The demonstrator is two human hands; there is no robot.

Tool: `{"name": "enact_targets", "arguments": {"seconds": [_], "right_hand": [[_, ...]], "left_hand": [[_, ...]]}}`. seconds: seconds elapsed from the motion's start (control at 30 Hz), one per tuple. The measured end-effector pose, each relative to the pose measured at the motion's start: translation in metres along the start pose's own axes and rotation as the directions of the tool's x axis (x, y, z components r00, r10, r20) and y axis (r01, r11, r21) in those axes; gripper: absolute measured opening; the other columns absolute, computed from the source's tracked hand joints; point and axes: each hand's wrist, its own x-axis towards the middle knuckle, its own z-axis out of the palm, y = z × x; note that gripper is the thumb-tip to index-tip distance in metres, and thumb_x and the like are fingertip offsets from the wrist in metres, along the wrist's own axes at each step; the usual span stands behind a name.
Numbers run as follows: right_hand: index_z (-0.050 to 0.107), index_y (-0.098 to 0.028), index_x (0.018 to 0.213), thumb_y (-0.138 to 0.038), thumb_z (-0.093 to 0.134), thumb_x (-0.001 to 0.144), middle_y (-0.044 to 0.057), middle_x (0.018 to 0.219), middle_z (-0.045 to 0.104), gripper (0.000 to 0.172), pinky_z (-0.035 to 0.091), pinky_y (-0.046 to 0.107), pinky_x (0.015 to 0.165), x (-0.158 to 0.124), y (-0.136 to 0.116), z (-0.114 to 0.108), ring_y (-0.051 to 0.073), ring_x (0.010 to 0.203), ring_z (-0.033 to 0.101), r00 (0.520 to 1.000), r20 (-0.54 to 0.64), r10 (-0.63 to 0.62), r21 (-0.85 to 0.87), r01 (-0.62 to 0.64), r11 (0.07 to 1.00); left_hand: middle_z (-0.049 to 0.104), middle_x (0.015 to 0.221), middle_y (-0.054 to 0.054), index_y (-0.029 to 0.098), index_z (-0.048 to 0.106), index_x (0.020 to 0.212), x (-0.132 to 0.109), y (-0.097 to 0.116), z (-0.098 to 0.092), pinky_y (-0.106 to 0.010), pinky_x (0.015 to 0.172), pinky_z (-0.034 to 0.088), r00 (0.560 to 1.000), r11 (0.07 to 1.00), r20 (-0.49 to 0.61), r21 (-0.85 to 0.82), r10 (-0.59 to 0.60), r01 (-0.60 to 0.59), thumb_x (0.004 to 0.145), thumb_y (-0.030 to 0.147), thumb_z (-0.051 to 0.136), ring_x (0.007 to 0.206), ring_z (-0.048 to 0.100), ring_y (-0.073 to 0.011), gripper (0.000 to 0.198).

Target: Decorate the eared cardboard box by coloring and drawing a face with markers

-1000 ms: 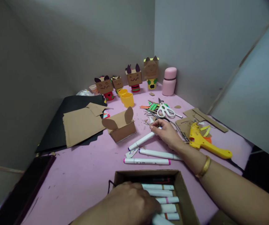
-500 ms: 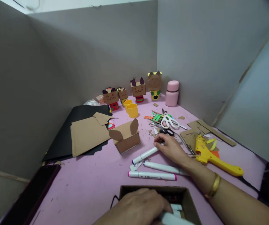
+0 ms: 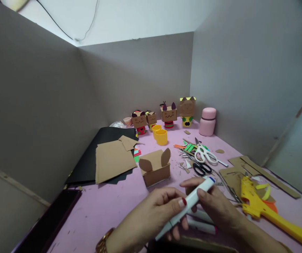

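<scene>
A white marker (image 3: 192, 199) with a dark blue end lies slanted between my two hands. My left hand (image 3: 164, 205) is closed around its lower part, with the thumb along the barrel. Near the blue end, my right hand (image 3: 215, 202) pinches the same marker between thumb and fingers. Partly hidden below the hands, a marker with a pink end (image 3: 205, 227) and another white marker (image 3: 202, 215) lie on the table. Just beyond them stands a small cardboard box with two ear shapes (image 3: 156, 173).
A cardboard box rim (image 3: 193, 243) shows at the bottom edge. Scissors with white handles (image 3: 205, 154), black-handled scissors (image 3: 202, 169) and a yellow glue gun (image 3: 261, 207) lie right. Cardboard sheets (image 3: 114, 161) lie left. Yellow rings (image 3: 161, 137), cardboard figures (image 3: 169, 115) and a pink flask (image 3: 208, 122) stand behind.
My left hand has come up out of the open box, and my right hand has moved back from the far markers. Both now meet on one marker. The view has tilted upward.
</scene>
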Motion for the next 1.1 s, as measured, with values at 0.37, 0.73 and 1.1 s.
{"name": "enact_targets", "arguments": {"seconds": [0.37, 0.73, 1.1], "right_hand": [[0.065, -0.016, 0.067, -0.047, 0.072, 0.074, -0.003, 0.049, 0.057, 0.033, 0.031, 0.014, 0.04, 0.0, 0.008, 0.017, 0.005, 0.038, 0.049, 0.97, -0.201, 0.134, 0.185, -0.096, 0.978], [0.066, -0.015, 0.066, -0.047, 0.071, 0.074, -0.003, 0.046, 0.055, 0.033, 0.027, 0.015, 0.036, -0.005, 0.023, 0.026, 0.006, 0.034, 0.045, 0.967, -0.225, 0.121, 0.173, -0.083, 0.981], [0.069, -0.016, 0.066, -0.049, 0.072, 0.072, -0.003, 0.047, 0.055, 0.033, 0.031, 0.015, 0.04, -0.01, 0.013, 0.031, 0.005, 0.037, 0.047, 0.982, -0.166, 0.085, 0.194, -0.051, 0.98]], "left_hand": [[0.044, 0.064, 0.004, 0.018, 0.051, 0.073, 0.011, 0.003, -0.016, -0.022, 0.055, 0.033, 0.985, 0.725, 0.026, 0.674, 0.168, -0.142, 0.095, 0.044, 0.029, 0.059, 0.041, -0.0114, 0.04], [0.047, 0.066, 0.002, 0.018, 0.057, 0.077, 0.005, -0.003, -0.028, -0.022, 0.06, 0.039, 0.989, 0.76, 0.121, 0.634, 0.088, -0.145, 0.093, 0.051, 0.025, 0.062, 0.044, -0.013, 0.049], [0.053, 0.068, 0.001, 0.019, 0.058, 0.079, -0.008, 0.017, -0.021, -0.022, 0.055, 0.033, 0.986, 0.585, 0.11, 0.794, 0.126, -0.164, 0.096, 0.046, 0.024, 0.06, 0.047, -0.0129, 0.047]]}}
